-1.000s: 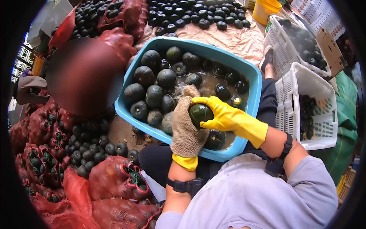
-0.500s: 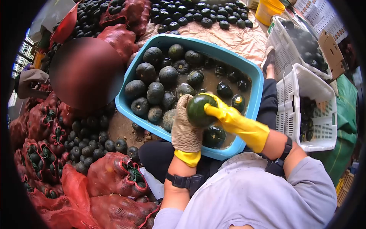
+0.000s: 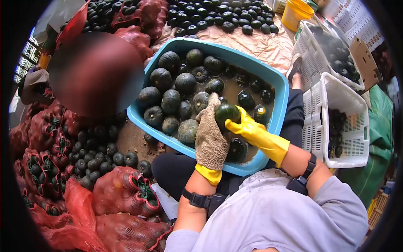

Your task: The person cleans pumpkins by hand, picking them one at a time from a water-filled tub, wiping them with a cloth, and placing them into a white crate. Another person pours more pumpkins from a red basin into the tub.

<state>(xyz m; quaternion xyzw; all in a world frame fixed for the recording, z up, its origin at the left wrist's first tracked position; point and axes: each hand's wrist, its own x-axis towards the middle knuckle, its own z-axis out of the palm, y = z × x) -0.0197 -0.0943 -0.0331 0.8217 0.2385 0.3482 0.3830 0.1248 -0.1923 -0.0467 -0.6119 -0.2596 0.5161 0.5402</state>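
Between my two hands, over the blue tub (image 3: 145,136), is a dark green pumpkin (image 3: 226,114). My left hand (image 3: 213,136) wears a tan cloth mitt over a yellow glove and is closed against the pumpkin's left side. On the other side, my right hand (image 3: 247,126), in a yellow rubber glove, grips it with fingers behind and thumb toward me. Brown water (image 3: 228,93) fills the tub. Dull pumpkins (image 3: 171,101) crowd its left part, while wet, shiny ones (image 3: 246,99) float or sit at the right.
White plastic crates (image 3: 361,138) holding dark pumpkins stand at the right. Red mesh sacks (image 3: 121,193) and loose pumpkins (image 3: 94,161) lie at the left. Rows of pumpkins (image 3: 226,17) rest on a pinkish sheet at the back, near a yellow bucket (image 3: 297,13).
The pumpkin has turned and shifted slightly right between my hands. My mitted left hand has moved up along its side, and my right hand has changed its grip.
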